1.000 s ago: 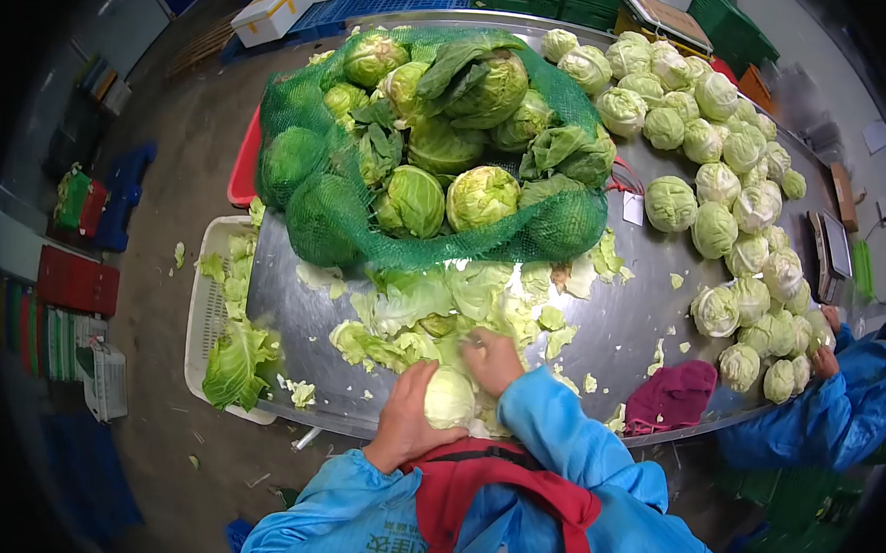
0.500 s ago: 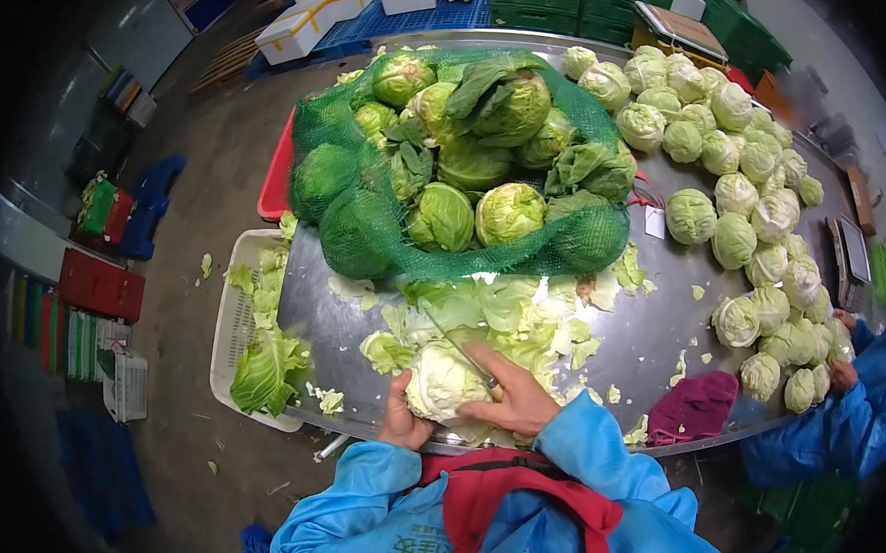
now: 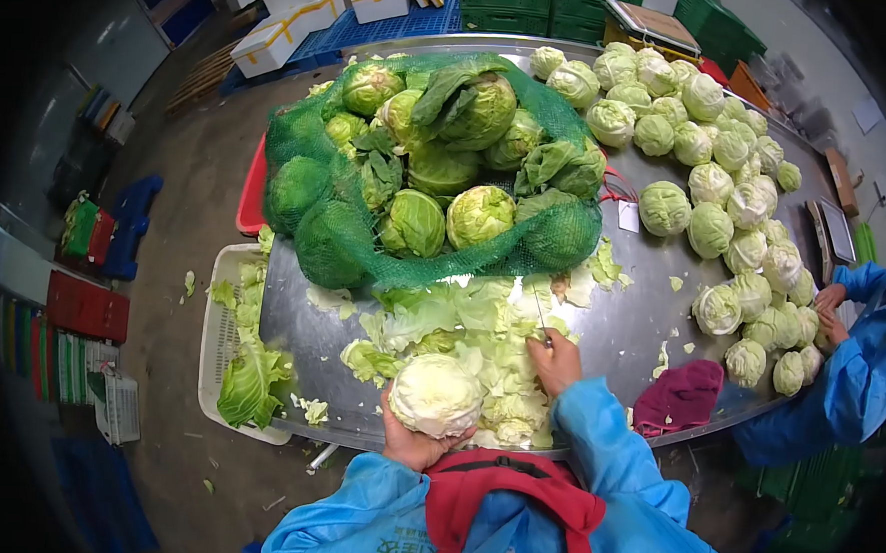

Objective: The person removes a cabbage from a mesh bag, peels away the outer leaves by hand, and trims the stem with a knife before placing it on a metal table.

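A pale trimmed cabbage (image 3: 436,395) rests in my left hand (image 3: 410,441), whose fingers wrap its lower side near the table's front edge. My right hand (image 3: 556,364) is closed round the handle of a knife (image 3: 539,307), its thin blade pointing up and away over the leaves. Loose cut leaves (image 3: 461,318) cover the steel table (image 3: 304,339) between my hands and the green net bag (image 3: 334,246). The open bag holds several untrimmed green cabbages (image 3: 413,222).
Pale cabbages (image 3: 709,230) are heaped along the right side. A purple cloth (image 3: 679,396) lies at the front right. Left of the table stands a white basket (image 3: 216,340) with leaves. A co-worker's hands (image 3: 832,315) are at the far right.
My right hand has moved away from the cabbage to the right, with the knife. My left hand now holds the cabbage alone, from below. The whole view has shifted slightly.
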Action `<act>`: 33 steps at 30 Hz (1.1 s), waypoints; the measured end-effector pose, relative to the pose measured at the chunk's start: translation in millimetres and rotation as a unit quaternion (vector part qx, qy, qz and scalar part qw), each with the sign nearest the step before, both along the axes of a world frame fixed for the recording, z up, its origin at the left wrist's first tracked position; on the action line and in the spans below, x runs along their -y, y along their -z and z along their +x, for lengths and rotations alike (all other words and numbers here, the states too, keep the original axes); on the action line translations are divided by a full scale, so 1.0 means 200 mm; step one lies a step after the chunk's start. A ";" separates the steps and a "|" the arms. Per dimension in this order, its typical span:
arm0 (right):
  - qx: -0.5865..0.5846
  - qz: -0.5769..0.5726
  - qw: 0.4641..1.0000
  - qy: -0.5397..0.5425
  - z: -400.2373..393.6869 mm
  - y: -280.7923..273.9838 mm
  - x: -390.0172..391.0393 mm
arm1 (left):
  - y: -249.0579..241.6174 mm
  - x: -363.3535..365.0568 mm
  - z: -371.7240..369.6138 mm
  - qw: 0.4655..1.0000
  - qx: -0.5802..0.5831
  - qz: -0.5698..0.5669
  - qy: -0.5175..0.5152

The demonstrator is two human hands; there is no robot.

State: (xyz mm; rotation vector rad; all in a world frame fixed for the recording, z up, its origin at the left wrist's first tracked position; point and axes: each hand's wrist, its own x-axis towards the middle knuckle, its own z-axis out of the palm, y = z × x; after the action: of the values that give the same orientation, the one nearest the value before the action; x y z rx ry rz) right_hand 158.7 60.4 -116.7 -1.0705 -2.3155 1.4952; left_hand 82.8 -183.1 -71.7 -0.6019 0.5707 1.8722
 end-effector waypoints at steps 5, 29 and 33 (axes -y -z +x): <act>-0.227 0.139 0.955 -0.132 0.02 -0.16 0.14 | 0.02 -0.04 -0.02 0.996 0.027 0.072 -0.050; -0.069 0.056 0.978 -0.188 0.14 -0.23 0.25 | 0.04 -0.09 -0.04 0.985 0.006 -0.168 0.023; 0.037 0.092 0.955 -0.280 0.18 -0.20 0.36 | 0.06 -0.16 -0.02 0.987 0.030 -0.158 -0.016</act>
State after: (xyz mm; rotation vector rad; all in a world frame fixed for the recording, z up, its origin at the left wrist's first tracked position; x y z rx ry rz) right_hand 194.5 -10.9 -76.2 -0.4414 -2.9036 1.3654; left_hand 79.0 -150.7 -82.9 -0.8755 0.8316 1.8000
